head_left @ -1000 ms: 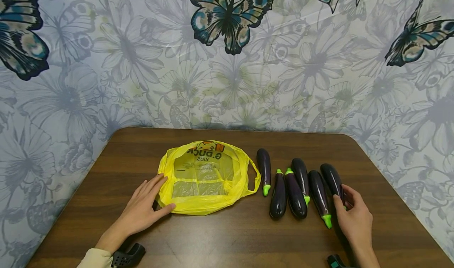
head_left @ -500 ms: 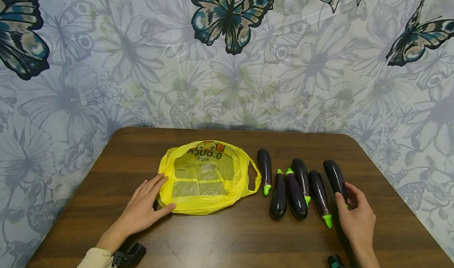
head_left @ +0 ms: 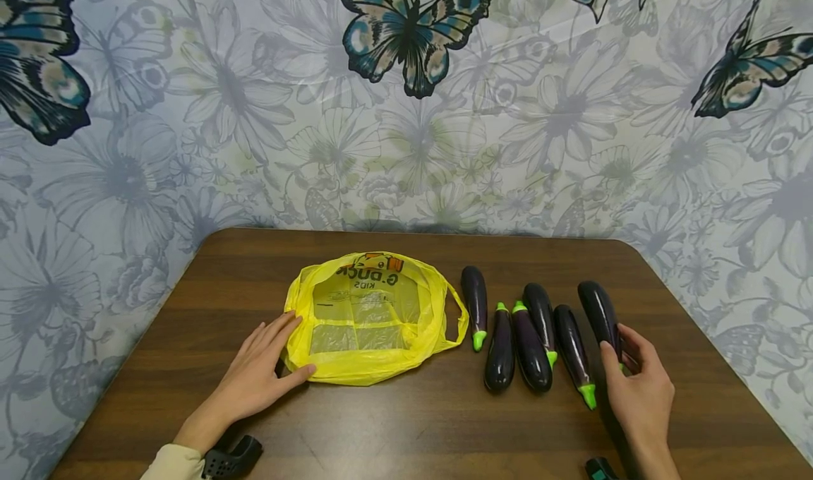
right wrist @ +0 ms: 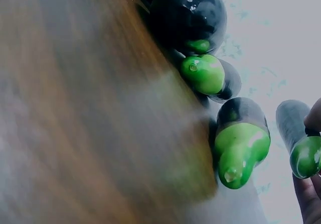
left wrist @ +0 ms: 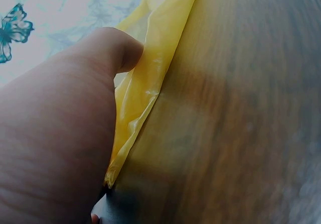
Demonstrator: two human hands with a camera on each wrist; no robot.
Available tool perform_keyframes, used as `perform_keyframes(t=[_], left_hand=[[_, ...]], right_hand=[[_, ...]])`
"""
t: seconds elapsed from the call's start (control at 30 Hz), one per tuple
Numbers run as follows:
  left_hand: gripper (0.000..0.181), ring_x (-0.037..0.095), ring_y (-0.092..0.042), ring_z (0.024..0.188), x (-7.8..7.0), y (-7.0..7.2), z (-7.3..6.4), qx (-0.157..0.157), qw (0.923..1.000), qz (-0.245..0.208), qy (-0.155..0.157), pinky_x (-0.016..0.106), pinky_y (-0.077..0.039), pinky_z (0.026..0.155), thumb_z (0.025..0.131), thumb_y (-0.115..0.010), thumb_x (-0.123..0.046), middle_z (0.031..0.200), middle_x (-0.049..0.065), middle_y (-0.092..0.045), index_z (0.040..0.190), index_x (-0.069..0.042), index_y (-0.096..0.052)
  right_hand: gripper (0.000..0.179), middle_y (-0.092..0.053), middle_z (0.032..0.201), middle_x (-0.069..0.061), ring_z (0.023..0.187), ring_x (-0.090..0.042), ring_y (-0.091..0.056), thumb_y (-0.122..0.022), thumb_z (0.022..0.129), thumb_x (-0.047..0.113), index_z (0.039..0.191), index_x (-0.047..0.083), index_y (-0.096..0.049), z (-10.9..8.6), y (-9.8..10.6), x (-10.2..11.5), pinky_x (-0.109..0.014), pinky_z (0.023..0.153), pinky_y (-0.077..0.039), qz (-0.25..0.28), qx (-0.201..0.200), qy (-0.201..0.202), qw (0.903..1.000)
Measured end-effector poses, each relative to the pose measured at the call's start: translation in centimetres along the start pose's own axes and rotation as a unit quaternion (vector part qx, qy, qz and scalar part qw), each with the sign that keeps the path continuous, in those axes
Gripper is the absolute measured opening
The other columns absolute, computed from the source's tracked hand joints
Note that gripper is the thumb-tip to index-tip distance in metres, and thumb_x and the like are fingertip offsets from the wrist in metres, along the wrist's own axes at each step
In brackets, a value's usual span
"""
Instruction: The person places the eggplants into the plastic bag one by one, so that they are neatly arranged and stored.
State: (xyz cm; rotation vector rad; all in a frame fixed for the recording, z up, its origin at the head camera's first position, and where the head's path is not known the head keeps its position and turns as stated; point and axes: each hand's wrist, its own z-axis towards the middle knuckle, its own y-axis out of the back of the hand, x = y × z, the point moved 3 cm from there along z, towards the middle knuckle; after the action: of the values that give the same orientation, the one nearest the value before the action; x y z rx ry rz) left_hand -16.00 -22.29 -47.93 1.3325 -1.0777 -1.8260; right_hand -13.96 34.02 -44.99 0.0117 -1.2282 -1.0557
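A yellow plastic bag [head_left: 375, 368] with a printed duck brand lies mouth open on the table. My left hand [head_left: 254, 378] rests at its left side, fingers extended over the rim and thumb on the front edge; the left wrist view shows the thumb against the yellow plastic [left wrist: 163, 38]. At the far right of a row, my right hand [head_left: 640, 395] pinches a dark purple eggplant [head_left: 598, 312] near its green stem end [right wrist: 306, 157], between thumb and fingers. Beside it lies another eggplant [head_left: 570, 342], stem toward me. The held eggplant stands apart from this neighbour.
More eggplants lie between the bag and the right hand, among them one by the bag handle [head_left: 474, 300], one with its stem away from me [head_left: 500, 356] and a pair [head_left: 532, 356] touching. The brown wooden table [head_left: 381, 438] ends at a patterned wall covering [head_left: 406, 162].
The held eggplant has shifted slightly away from me and to the right, its far end rising in view, and my right hand has moved with it. My left hand stays by the bag.
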Motion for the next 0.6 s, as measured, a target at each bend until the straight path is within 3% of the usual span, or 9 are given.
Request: perform_keyframes(t=[0.6], left_hand=[[0.09,0.047,-0.032,0.149,0.2,-0.3,-0.1,0.006,1.0,-0.006,0.002,0.067,-0.018,0.12,0.093,-0.067,-0.062,0.164,0.019,-0.034,0.158,-0.006,-0.04]], right_hand=[[0.042,-0.07,0.127,-0.021,0.087,0.025,-0.05,-0.074,0.096,0.018,0.137,0.016,-0.067,-0.5,-0.2,1.1,0.002,0.075,-0.042,0.015,-0.009,0.001,0.9998]])
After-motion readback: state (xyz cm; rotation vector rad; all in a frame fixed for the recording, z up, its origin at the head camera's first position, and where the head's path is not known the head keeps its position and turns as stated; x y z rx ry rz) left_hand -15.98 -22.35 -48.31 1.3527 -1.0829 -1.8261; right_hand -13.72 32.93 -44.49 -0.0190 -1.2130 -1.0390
